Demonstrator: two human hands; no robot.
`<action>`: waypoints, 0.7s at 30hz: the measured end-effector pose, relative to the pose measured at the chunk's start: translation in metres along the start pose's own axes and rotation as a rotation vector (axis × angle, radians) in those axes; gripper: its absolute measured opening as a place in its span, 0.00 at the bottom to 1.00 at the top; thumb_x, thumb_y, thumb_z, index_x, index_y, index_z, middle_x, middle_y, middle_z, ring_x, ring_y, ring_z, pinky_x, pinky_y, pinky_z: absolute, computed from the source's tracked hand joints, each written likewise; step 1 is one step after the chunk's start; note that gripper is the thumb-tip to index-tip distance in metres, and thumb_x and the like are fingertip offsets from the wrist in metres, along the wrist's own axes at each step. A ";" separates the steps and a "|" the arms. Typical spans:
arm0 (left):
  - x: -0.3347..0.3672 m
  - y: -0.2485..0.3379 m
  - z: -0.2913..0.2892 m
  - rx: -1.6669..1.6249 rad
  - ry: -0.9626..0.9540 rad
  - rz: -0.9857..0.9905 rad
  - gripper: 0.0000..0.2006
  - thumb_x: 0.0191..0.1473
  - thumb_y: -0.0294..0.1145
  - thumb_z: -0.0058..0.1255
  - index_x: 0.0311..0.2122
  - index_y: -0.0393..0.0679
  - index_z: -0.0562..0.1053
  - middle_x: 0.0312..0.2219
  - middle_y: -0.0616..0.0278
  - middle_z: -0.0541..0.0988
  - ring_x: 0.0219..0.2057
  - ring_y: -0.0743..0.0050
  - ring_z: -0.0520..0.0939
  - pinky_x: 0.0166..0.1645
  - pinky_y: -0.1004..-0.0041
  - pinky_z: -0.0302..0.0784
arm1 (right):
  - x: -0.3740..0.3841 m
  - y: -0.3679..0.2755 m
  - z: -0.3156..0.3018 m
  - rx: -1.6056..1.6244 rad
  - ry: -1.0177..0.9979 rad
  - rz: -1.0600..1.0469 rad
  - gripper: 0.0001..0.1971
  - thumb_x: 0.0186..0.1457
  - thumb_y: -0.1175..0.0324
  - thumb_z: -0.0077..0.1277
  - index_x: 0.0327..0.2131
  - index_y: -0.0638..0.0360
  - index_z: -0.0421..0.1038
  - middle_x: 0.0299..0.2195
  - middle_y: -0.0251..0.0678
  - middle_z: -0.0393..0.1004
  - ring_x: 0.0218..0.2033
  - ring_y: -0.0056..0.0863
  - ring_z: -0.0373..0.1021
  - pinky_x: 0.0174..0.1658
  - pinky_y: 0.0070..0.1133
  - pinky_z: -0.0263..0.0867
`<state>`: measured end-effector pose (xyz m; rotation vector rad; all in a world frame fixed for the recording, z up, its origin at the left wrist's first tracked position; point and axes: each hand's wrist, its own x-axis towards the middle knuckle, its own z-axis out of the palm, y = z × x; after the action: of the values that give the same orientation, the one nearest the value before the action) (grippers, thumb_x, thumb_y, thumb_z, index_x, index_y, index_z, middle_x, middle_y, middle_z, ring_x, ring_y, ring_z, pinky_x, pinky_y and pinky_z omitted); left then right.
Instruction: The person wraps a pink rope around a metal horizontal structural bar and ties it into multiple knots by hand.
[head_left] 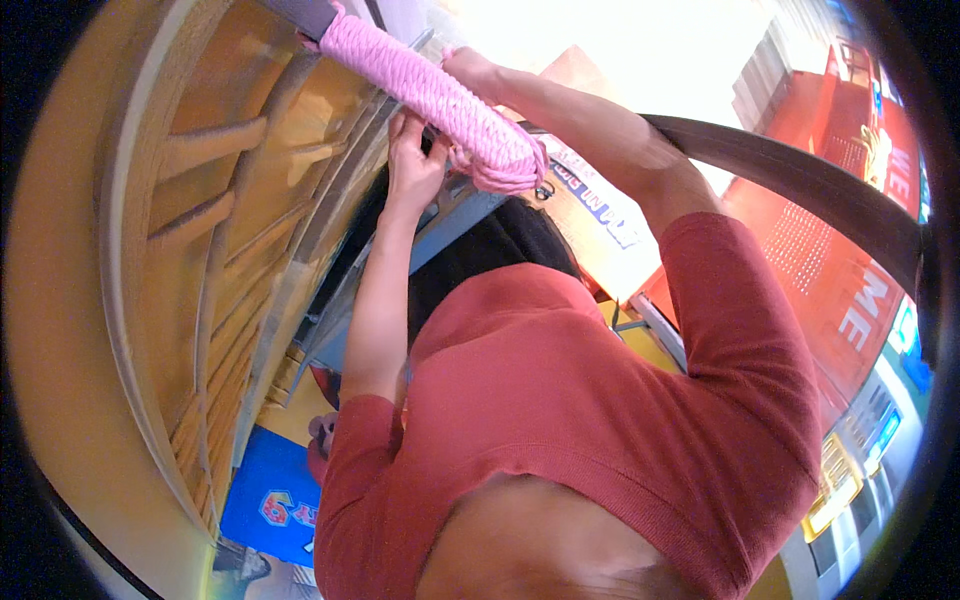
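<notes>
A thick roll of pink cord (430, 95) slants across the top middle, wound in tight turns around something its windings hide. Its lower right end shows looped strands, and its upper left end meets a grey-purple surface (305, 15). My left hand (415, 165) is raised against the roll's underside, thumb and fingers curled. What sits between those fingers is hidden. Just beyond the roll, my right hand (472, 75) is closed, with a bit of pink cord showing at its fingertips.
To my left rises a wooden lattice panel (215, 180). A dark curved band (800, 175) passes behind my right arm. Red perforated panels (780, 250) stand at the right, and a blue printed sheet (265, 500) lies low on the left. The top middle is washed out by glare.
</notes>
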<state>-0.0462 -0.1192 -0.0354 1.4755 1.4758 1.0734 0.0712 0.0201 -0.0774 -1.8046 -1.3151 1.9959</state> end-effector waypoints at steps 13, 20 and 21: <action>0.063 -0.037 -0.011 -0.402 -0.440 -0.002 0.42 0.40 0.35 0.66 0.60 0.40 0.57 0.47 0.58 0.71 0.49 0.70 0.71 0.57 0.70 0.64 | 0.013 0.030 0.001 -0.132 -0.420 0.072 0.15 0.56 0.67 0.49 0.45 0.63 0.70 0.33 0.37 0.75 0.33 0.24 0.72 0.37 0.23 0.69; 0.070 -0.061 -0.026 -0.107 -0.592 0.033 0.34 0.39 0.34 0.67 0.54 0.43 0.65 0.45 0.60 0.76 0.43 0.74 0.77 0.52 0.72 0.72 | 0.015 0.034 0.005 -0.131 -0.426 0.062 0.15 0.55 0.66 0.51 0.45 0.62 0.70 0.35 0.36 0.74 0.35 0.24 0.71 0.38 0.22 0.69; 0.069 -0.060 -0.030 -0.158 -0.646 -0.119 0.35 0.39 0.38 0.67 0.54 0.43 0.65 0.44 0.59 0.76 0.42 0.71 0.78 0.51 0.70 0.73 | 0.016 0.034 0.003 -0.125 -0.420 0.056 0.16 0.54 0.66 0.51 0.45 0.62 0.70 0.35 0.36 0.74 0.35 0.24 0.71 0.38 0.22 0.68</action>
<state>-0.0968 -0.0497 -0.0789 1.4191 0.9790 0.5451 0.0787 0.0078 -0.1128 -1.5340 -1.5422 2.4710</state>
